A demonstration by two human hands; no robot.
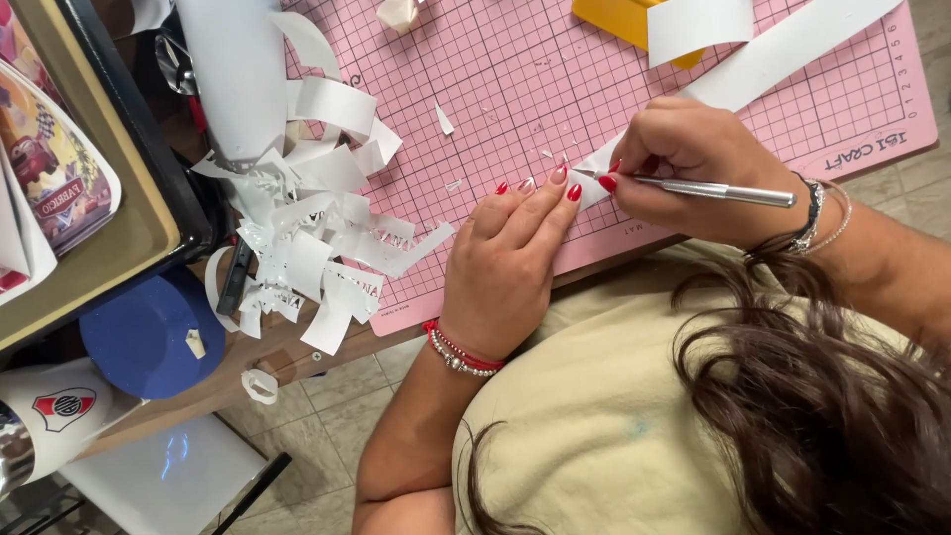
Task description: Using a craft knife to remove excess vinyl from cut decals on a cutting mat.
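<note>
Left hand [510, 263] presses flat, fingers spread, pinning the white strip [594, 163] on the pink mat [515, 79]; right hand [693, 159] grips a knife [713, 188] pen-style, tip at the paper.

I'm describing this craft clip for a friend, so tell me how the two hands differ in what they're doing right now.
The right hand is curled around a thin silver craft knife, tip down on a white paper strip; the left hand holds no tool and lies flat, fingertips pressing beside the blade. The right wrist wears dark and silvery bracelets; the left wears red and beaded ones. Both have red nails and work over the pink cutting mat.
</note>
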